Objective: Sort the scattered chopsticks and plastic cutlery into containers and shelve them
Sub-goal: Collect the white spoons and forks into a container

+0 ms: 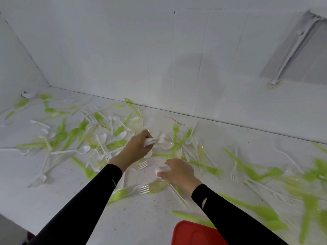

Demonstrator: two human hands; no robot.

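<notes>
The light here is soft and even, cool and a little dull, so the white wall (123,50) reads as grey. A broad, faint shadow (185,76) lies on that wall (its edges too diffuse to trace). There is no glare. The middle is fairly sharp, and the left hand (139,147) and right hand (178,172) are clean-edged. Toward the right edge the green cutlery (309,200) smears into streaks. The white cutlery (70,151) nearly melts into the pale table (53,200). The wide lens bows the wall's foot line.
</notes>
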